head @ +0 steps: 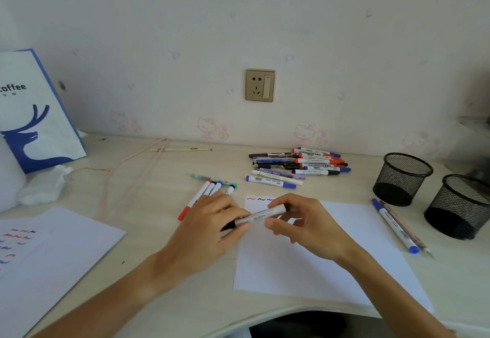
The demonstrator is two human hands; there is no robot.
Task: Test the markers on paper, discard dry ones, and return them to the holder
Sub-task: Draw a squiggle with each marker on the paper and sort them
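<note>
Marker (261, 215): light, stiff, slick; hold barrel mid-length.
Grip: left hand (212, 227) and right hand (299, 221) both pinch it.

Two bare forearms reach in from the bottom edge, with no sleeves, watch or bracelet showing on either. The left hand (209, 221) and right hand (299, 221) wear no rings or gloves. The fingernails look short and unpainted.
</note>
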